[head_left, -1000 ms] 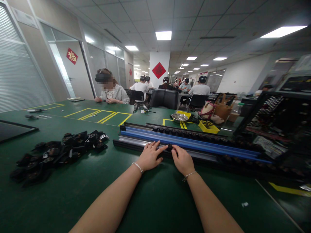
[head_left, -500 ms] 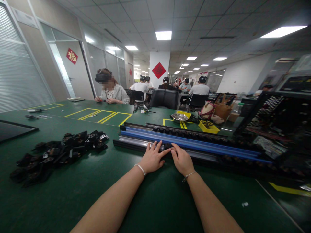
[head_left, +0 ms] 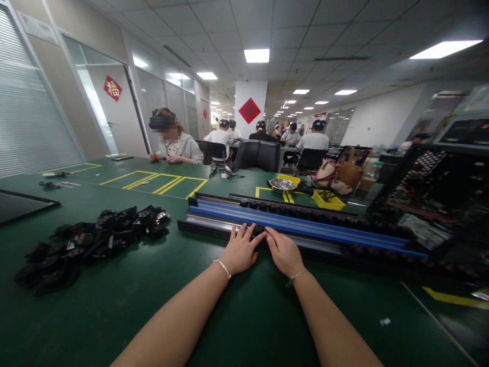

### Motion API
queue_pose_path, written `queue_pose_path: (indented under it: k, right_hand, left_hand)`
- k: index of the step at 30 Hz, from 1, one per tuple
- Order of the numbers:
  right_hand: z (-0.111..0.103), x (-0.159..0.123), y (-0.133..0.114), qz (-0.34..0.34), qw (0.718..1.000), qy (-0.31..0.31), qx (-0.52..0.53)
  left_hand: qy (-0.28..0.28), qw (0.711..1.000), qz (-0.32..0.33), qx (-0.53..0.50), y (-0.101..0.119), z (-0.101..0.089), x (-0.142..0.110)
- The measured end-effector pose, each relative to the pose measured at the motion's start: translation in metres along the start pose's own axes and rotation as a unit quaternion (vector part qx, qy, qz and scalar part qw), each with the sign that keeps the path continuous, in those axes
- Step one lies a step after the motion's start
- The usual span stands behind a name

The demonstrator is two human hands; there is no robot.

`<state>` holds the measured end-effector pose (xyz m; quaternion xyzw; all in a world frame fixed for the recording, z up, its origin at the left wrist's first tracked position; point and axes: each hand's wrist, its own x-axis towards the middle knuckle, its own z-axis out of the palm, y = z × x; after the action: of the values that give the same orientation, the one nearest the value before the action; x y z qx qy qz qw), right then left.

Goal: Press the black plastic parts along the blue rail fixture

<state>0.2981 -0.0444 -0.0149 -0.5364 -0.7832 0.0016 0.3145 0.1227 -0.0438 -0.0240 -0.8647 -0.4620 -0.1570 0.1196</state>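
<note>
A long rail with a silver channel and black edges (head_left: 208,224) lies across the table in front of me. In its channel sits a small black part (head_left: 260,229). My left hand (head_left: 240,251) rests on the rail with fingers spread, its index fingertip at the part's near side. My right hand (head_left: 283,251) has its fingers bent together, and their tips press at the right of the same part, close to the left index finger. What is under the right fingertips is hidden. Behind the channel runs a blue strip (head_left: 305,223).
At the left lies a heap of small black parts (head_left: 110,234). More black parts line the rails at the right. Farther back are a metal bowl (head_left: 283,184), a yellow tray (head_left: 328,202) and bags (head_left: 349,171). A co-worker (head_left: 175,142) sits across the green table (head_left: 153,316).
My right hand has shifted slightly left along the rail, together with the small black part. My left hand stays nearly where it was.
</note>
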Motion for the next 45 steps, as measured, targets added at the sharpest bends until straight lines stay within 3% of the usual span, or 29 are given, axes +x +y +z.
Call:
queue_pose_path:
  k: [15,22,27,34,45]
  right_hand:
    - [-0.0037,0.0012,-0.0038,-0.017,0.999,-0.037,-0.031]
    - [0.0000,0.0008,-0.0043,-0.007,0.999,-0.016,-0.037]
    - [0.0017,0.0001,-0.0027,0.043,0.994,0.024,-0.098]
    - [0.0014,-0.0010,-0.0020,0.048,0.988,-0.039,-0.139]
    - [0.0011,-0.0008,-0.0032,0.039,0.989,-0.042,-0.139]
  left_hand:
    - [0.006,1.000,-0.020,0.009,0.0041,-0.0007,0.0001]
    - [0.014,1.000,-0.022,0.014,0.0057,-0.0022,0.0006]
    - [0.012,0.999,-0.031,0.019,0.0078,-0.0030,0.0010]
    - [0.012,0.999,-0.048,0.019,0.0095,-0.0053,0.0011]
    - [0.011,0.997,-0.072,-0.017,0.0050,-0.0025,0.0043]
